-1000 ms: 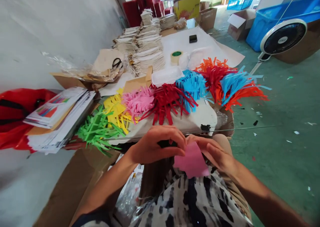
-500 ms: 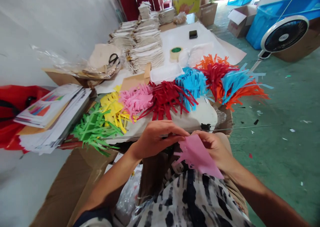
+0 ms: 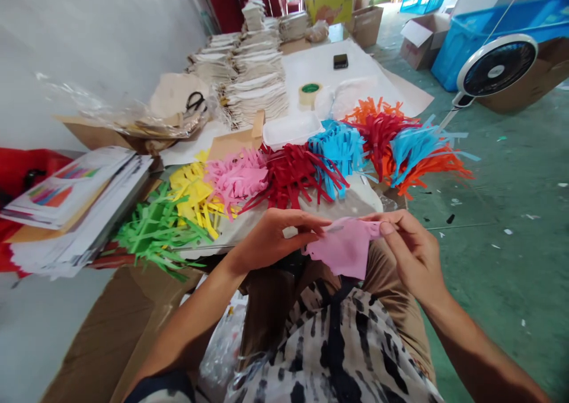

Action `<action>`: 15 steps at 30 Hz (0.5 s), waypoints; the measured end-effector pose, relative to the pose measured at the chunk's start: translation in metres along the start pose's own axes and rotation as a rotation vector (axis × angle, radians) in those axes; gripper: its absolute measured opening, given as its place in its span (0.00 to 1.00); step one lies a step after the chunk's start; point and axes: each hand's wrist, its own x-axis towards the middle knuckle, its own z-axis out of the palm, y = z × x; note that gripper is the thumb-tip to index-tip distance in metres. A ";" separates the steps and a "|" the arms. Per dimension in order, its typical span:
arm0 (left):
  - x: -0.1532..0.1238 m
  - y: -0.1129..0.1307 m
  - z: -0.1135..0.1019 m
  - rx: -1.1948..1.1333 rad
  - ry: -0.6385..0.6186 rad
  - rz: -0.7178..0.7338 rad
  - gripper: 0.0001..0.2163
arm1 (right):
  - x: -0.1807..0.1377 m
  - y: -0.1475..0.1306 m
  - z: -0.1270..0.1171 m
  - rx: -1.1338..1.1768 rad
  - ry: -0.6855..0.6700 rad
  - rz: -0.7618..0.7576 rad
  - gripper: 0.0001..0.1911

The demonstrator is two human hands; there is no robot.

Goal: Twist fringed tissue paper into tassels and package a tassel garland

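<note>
A piece of pink tissue paper (image 3: pixel 342 249) hangs between my two hands, over my lap. My left hand (image 3: pixel 278 234) pinches its upper left edge, where some cut fringe shows. At the upper right corner, my right hand (image 3: pixel 411 249) grips the paper between thumb and fingers. Beyond my hands, along the table edge, lie bunches of cut paper fringe: green (image 3: pixel 155 231), yellow (image 3: pixel 195 192), pink (image 3: pixel 237 178), dark red (image 3: pixel 296 175) and blue (image 3: pixel 340 148). Further right are orange strips (image 3: pixel 431 169) and light blue strips (image 3: pixel 413 148).
Behind the fringes stand a white plastic tray (image 3: pixel 291 131), a tape roll (image 3: pixel 309 95) and stacked pale bundles (image 3: pixel 258 89). Black scissors (image 3: pixel 195 102) lie on wrapped paper. Printed sheets (image 3: pixel 71 184) are at left. A fan (image 3: pixel 498 71) stands at right, near a blue crate (image 3: pixel 457 47).
My right hand has moved up and right, away from the left one. The pink paper has been turned, its top edge now stretched between both hands.
</note>
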 end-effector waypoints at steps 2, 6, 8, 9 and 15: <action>0.004 -0.002 -0.005 -0.020 -0.063 -0.035 0.10 | 0.001 0.001 0.000 0.035 0.030 0.046 0.12; 0.015 -0.006 -0.010 -0.045 -0.110 -0.020 0.11 | 0.005 0.004 0.004 0.024 0.108 0.082 0.13; 0.024 -0.007 -0.009 -0.055 -0.065 0.004 0.14 | 0.009 0.006 0.006 -0.017 0.144 0.055 0.13; 0.029 -0.008 -0.009 -0.045 -0.029 0.014 0.15 | 0.013 0.007 0.007 -0.046 0.164 0.035 0.13; 0.066 -0.032 -0.010 0.490 0.083 0.042 0.14 | 0.048 0.037 0.006 -0.175 0.156 0.085 0.15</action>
